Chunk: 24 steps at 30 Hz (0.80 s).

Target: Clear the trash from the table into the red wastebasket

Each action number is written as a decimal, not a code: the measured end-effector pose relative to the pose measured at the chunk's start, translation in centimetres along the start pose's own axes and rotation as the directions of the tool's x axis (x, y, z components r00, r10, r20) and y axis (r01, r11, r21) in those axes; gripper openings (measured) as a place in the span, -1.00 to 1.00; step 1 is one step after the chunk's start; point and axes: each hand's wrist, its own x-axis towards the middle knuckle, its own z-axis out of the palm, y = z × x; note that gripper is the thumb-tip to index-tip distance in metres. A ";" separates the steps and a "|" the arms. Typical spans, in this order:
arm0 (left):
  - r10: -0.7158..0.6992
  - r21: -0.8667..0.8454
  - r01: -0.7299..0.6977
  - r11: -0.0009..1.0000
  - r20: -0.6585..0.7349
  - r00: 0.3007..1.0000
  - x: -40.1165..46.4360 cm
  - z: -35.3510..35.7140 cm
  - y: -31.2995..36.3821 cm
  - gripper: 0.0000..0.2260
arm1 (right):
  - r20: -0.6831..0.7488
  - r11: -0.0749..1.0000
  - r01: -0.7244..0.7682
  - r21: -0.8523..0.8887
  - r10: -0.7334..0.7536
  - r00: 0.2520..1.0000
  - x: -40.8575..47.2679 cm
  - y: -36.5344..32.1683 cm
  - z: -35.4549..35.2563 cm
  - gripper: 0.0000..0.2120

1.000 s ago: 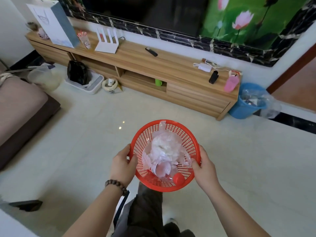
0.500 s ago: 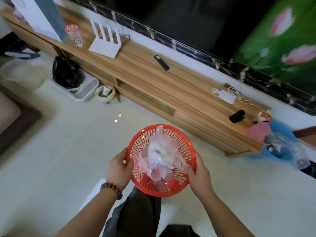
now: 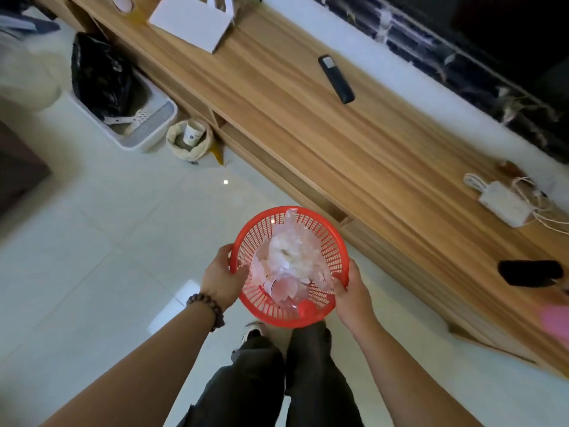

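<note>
Both grips holding the red wastebasket [image 3: 326,241] by its rim: left hand [image 3: 222,275] clamped on the left side, thumb hooked inside the rim; right hand [image 3: 351,292] clamped on the right side near the bottom edge. Basket is in the air over the white tile floor [image 3: 107,241], above the person's dark trousers [image 3: 277,380], tilted so its opening faces the camera. Inside: crumpled clear plastic trash [image 3: 289,257], a pinkish cup-like piece, a red cap [image 3: 305,308] at the low rim. Bead bracelet [image 3: 207,305] on the left wrist. Long wooden table [image 3: 338,134] runs along the wall, just beside the basket; black remote [image 3: 336,79] near its back edge, white charger with cables [image 3: 505,204] toward its right end.
</note>
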 end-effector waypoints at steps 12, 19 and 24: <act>-0.128 -0.434 0.207 0.877 0.206 0.970 23.5 10.9 -7.8 -0.35 | 0.219 0.997 -0.033 0.073 0.016 0.976 25.7 9.1 8.4 -0.25; -0.078 -0.383 0.160 0.910 0.222 0.972 26.6 13.1 -8.8 -0.26 | 0.246 0.999 0.026 0.044 -0.036 0.969 28.2 10.0 9.3 -0.13; -0.124 -0.168 0.153 0.974 0.169 0.978 26.0 12.4 -8.0 -0.36 | 0.273 1.000 0.021 0.016 -0.025 0.962 27.7 9.3 8.9 -0.24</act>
